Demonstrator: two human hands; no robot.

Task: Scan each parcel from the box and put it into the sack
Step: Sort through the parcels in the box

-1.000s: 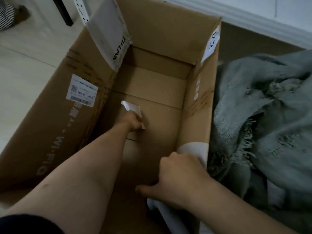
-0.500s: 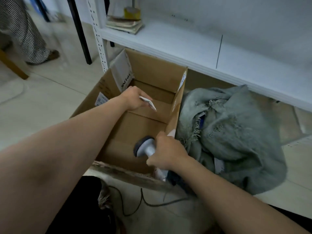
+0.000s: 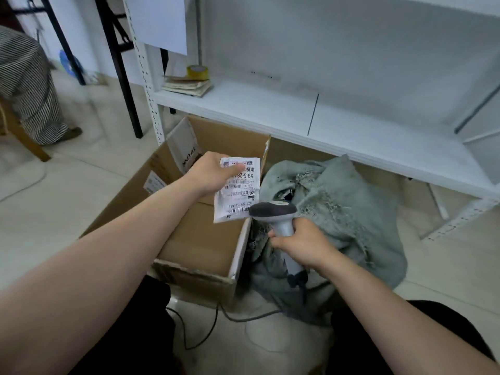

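Note:
My left hand (image 3: 210, 173) pinches a small white parcel (image 3: 238, 194) by its top edge, label side facing me, above the right side of the open cardboard box (image 3: 197, 247). My right hand (image 3: 300, 243) grips the handle of a grey barcode scanner (image 3: 276, 215), whose dark head sits just below the parcel's lower right corner. The grey-green woven sack (image 3: 341, 212) lies crumpled on the floor right of the box, behind the scanner. The part of the box floor that shows is bare cardboard.
A white metal shelf (image 3: 297, 115) runs behind the box and sack, with a stack of papers (image 3: 186, 86) and a tape roll (image 3: 198, 72) on it. The scanner cable (image 3: 205, 336) trails over the floor near my knees. A person in striped clothing (image 3: 29, 87) stands far left.
My left hand lifted the parcel out of the box and turned its label up. My right hand raised the scanner from the box's edge to the parcel. The view pulled back.

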